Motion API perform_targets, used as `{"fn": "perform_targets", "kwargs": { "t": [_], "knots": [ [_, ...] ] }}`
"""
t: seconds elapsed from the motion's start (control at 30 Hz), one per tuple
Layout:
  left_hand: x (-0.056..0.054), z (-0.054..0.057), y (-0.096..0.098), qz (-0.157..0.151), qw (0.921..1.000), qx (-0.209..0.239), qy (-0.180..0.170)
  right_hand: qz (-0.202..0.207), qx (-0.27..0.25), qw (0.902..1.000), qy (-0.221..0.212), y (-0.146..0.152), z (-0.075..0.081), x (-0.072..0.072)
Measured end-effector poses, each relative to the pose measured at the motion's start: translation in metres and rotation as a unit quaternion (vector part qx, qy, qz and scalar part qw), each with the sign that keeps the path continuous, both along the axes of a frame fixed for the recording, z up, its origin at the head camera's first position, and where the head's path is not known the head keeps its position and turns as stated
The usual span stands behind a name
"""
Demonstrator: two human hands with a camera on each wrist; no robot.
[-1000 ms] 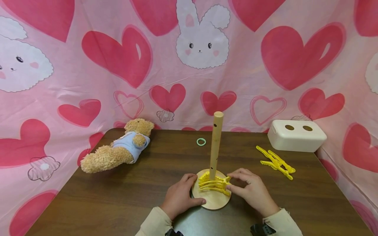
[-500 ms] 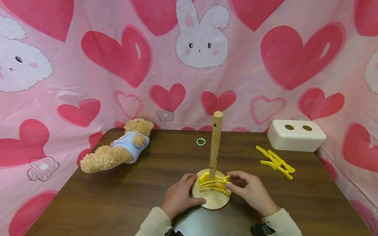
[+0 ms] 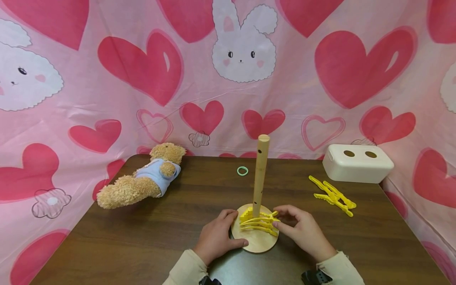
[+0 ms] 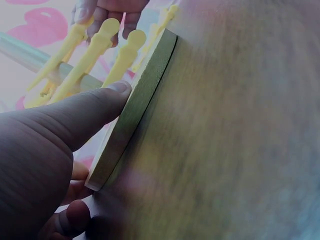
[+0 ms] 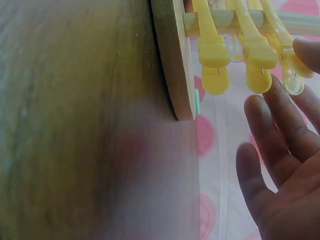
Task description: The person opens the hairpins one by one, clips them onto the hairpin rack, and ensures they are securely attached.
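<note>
A wooden stand has a round base [image 3: 257, 244] and an upright post [image 3: 261, 174]. Yellow alligator hair clips [image 3: 259, 227] are stacked low around the post, one above another, their toothed jaws facing the far side. My left hand [image 3: 218, 237] grips the left edge of the base, with the thumb [image 4: 112, 97] on its upper face. At the right, my right hand [image 3: 303, 231] pinches the tail of the uppermost hair clip [image 5: 287, 55] between thumb and index finger. The other right fingers stay apart from the lower clips [image 5: 215, 55].
Two more yellow hair clips [image 3: 334, 196] lie on the table to the right. Behind them stands a white box [image 3: 358, 166] with two round holes. A mint-green ring [image 3: 242, 171] lies beyond the stand. At the left, a teddy bear [image 3: 149, 178] in a blue shirt lies on its side.
</note>
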State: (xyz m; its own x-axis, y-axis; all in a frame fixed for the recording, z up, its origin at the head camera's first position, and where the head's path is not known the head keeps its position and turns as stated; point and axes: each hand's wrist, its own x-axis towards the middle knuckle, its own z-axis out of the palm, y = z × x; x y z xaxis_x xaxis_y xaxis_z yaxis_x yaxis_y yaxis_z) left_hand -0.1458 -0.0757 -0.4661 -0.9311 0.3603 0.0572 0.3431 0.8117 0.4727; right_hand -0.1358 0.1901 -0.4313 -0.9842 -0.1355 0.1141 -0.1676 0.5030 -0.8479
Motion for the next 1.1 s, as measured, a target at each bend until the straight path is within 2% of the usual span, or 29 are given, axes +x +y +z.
{"fn": "perform_targets", "kwargs": {
  "t": [0.17, 0.4, 0.5, 0.7, 1.1],
  "knots": [
    [-0.0002, -0.0006, -0.0001, -0.001, 1.0, -0.001, 0.0, -0.004, 0.007, 0.9999, 0.014, 0.0003, -0.0025, 0.0014],
    [-0.001, -0.0005, 0.0003, 0.001, 1.0, -0.002, -0.001, -0.015, 0.024, 0.9957, 0.089, -0.001, -0.0089, 0.002],
    [-0.0009, -0.0001, 0.0005, 0.0, 1.0, -0.001, 0.004, -0.019, 0.021, 0.9947, 0.099, -0.0017, -0.0089, 0.003],
    [0.0001, 0.0015, 0.0009, -0.002, 1.0, -0.002, 0.003, -0.018, 0.019, 0.9956, 0.09, -0.0024, -0.007, 0.0047],
    [0.0008, 0.0004, 0.0007, -0.001, 1.0, 0.001, 0.009, 0.001, 0.034, 0.9986, 0.04, 0.003, -0.0033, 0.0022]
  ]
}}
